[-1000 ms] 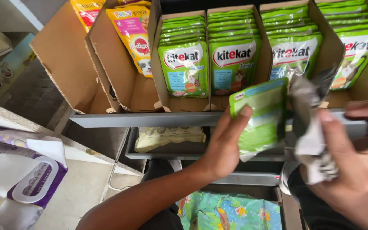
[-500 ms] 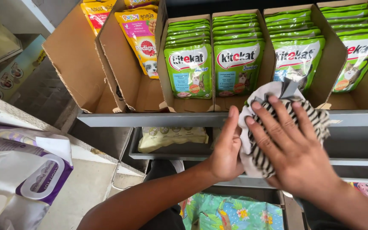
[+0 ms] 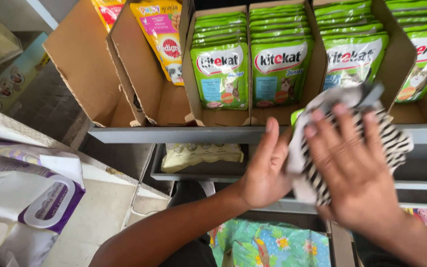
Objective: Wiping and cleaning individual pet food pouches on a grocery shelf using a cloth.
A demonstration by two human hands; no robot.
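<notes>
Left hand (image 3: 265,170): my palm is open and flat, fingers straight, backing a glossy green foil pouch (image 3: 297,116) that is mostly hidden.
Right hand (image 3: 354,168): fingers spread, pressing a soft black-and-white zebra-striped cloth (image 3: 396,141) against that pouch.
Place: in front of the grey metal shelf edge (image 3: 174,133).
Behind: brown cardboard trays (image 3: 82,69) of slick green pouches (image 3: 221,74), standing upright.

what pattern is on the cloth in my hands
Black and white zebra stripes on the cloth, seen in the head view.
</notes>
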